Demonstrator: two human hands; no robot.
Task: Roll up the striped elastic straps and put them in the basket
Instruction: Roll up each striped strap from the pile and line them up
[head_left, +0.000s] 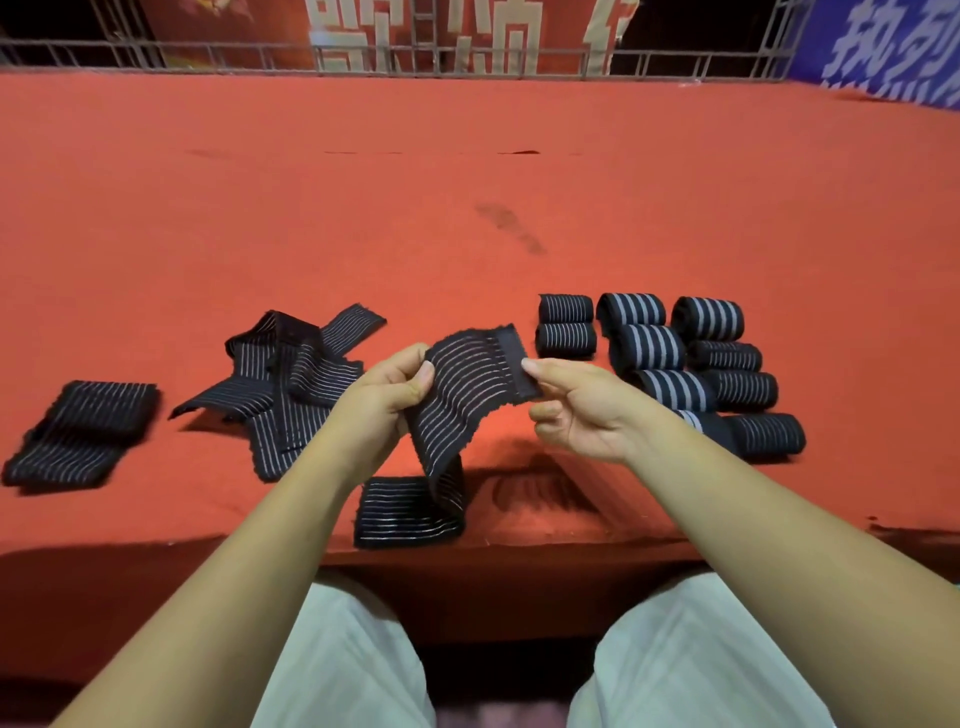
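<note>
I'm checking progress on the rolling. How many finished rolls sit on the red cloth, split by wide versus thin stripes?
Wide-striped rolls: 5 (one partly hidden behind the right hand)
Thin-striped rolls: 5
Total: 10

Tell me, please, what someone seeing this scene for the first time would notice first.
Probably the striped strap held up at centre between the left hand and the right hand, its lower end folded on the red table. Next, the rolled straps in rows to the right, and a loose pile of straps to the left.
</note>
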